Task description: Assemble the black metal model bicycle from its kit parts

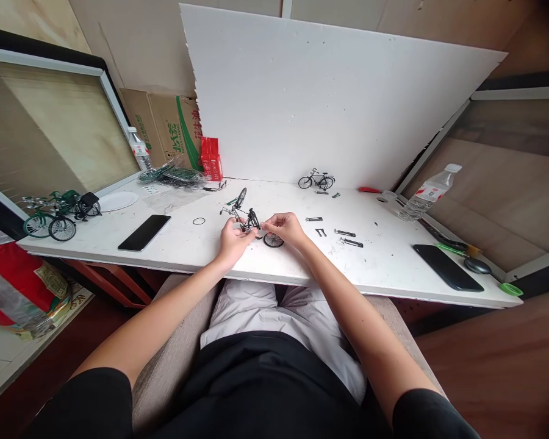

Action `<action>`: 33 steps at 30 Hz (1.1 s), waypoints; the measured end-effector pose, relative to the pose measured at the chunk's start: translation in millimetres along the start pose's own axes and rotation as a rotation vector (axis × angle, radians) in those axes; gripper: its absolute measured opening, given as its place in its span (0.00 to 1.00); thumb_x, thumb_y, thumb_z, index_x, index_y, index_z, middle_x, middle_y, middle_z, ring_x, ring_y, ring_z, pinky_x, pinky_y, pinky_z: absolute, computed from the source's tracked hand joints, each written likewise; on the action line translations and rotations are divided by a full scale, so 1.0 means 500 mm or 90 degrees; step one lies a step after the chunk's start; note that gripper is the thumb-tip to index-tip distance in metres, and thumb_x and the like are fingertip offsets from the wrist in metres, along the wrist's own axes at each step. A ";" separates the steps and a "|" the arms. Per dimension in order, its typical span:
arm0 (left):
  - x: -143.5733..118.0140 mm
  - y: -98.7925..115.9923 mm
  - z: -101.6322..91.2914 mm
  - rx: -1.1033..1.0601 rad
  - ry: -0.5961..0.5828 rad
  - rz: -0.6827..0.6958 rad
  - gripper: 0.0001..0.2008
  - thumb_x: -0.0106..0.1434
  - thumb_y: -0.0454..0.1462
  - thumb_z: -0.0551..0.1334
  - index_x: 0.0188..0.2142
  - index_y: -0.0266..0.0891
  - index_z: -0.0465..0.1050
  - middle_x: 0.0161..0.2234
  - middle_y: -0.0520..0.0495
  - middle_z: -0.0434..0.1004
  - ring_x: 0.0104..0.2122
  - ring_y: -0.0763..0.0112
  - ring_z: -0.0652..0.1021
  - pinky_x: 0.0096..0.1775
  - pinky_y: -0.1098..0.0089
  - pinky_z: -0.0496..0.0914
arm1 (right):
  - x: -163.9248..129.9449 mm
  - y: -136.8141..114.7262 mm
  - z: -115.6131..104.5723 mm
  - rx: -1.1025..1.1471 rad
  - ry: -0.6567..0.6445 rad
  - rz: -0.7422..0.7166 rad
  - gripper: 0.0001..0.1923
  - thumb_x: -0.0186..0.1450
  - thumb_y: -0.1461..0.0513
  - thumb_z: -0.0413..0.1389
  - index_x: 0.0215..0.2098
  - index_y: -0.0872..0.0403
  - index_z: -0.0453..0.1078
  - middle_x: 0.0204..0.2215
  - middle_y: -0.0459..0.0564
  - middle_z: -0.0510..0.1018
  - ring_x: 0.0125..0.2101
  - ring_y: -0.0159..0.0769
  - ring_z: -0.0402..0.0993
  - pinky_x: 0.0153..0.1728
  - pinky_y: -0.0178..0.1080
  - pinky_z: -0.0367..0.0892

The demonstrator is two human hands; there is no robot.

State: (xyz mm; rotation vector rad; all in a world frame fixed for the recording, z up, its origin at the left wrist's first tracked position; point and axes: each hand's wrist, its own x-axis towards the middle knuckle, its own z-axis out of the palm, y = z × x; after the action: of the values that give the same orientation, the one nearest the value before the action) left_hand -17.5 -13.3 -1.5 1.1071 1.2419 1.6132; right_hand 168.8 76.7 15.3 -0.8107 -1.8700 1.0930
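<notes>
A small black model bicycle (252, 218) is tilted over the white table in front of me. My left hand (234, 239) grips its frame from the left side. On the other side, the fingers of my right hand (284, 228) are pinched together at the bicycle's frame, near its spoked rear wheel (273, 239). What tiny part the right fingertips pinch is too small to make out. The front wheel (241, 197) points up and away from me. A thin black ring (198, 221) lies on the table left of my left hand.
Several small black parts (345, 233) lie to the right. A finished model bicycle (316, 180) stands at the back, and more model bicycles (62, 214) stand at the left edge. Phones (145, 232) lie on both sides. A water bottle (432, 192) stands at the right; bagged parts (176, 175) lie back left.
</notes>
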 end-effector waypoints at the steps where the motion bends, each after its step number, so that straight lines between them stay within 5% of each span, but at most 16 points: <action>1: -0.001 0.002 0.001 -0.001 -0.001 -0.003 0.29 0.56 0.43 0.79 0.48 0.44 0.63 0.35 0.44 0.87 0.40 0.57 0.90 0.38 0.70 0.77 | 0.000 0.001 0.002 0.001 0.002 0.001 0.31 0.56 0.36 0.72 0.30 0.54 0.78 0.29 0.56 0.86 0.26 0.38 0.79 0.28 0.38 0.70; 14: 0.000 0.003 0.004 0.011 -0.025 -0.032 0.31 0.53 0.43 0.80 0.49 0.43 0.64 0.37 0.41 0.89 0.39 0.58 0.90 0.33 0.73 0.74 | 0.000 0.010 0.015 -0.157 0.019 -0.071 0.35 0.72 0.36 0.56 0.18 0.51 0.64 0.15 0.43 0.65 0.21 0.31 0.57 0.27 0.39 0.55; 20: 0.001 0.002 0.003 0.015 -0.016 -0.030 0.31 0.54 0.43 0.80 0.49 0.43 0.64 0.38 0.40 0.89 0.39 0.56 0.90 0.32 0.71 0.75 | 0.000 0.010 0.015 -0.186 0.013 -0.059 0.36 0.74 0.34 0.51 0.25 0.53 0.74 0.19 0.44 0.69 0.24 0.32 0.61 0.29 0.39 0.56; 25: 0.000 0.002 0.003 0.014 0.001 -0.023 0.32 0.53 0.44 0.79 0.49 0.43 0.64 0.37 0.41 0.88 0.40 0.55 0.90 0.33 0.71 0.75 | 0.002 0.016 0.010 -0.155 0.027 -0.078 0.24 0.68 0.41 0.64 0.40 0.53 0.78 0.25 0.44 0.76 0.26 0.33 0.67 0.30 0.36 0.61; 33: -0.001 0.004 0.003 0.035 0.002 -0.037 0.32 0.54 0.44 0.79 0.49 0.43 0.64 0.35 0.42 0.88 0.39 0.55 0.90 0.32 0.71 0.74 | 0.002 0.016 0.003 -0.109 -0.008 -0.062 0.24 0.66 0.41 0.66 0.31 0.53 0.76 0.27 0.50 0.83 0.29 0.36 0.72 0.33 0.38 0.66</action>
State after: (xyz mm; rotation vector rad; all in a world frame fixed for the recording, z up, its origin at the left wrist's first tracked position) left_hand -16.3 -13.6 0.6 1.0936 1.3158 1.5463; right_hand 168.0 80.2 8.0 -0.8005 -2.0126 0.8879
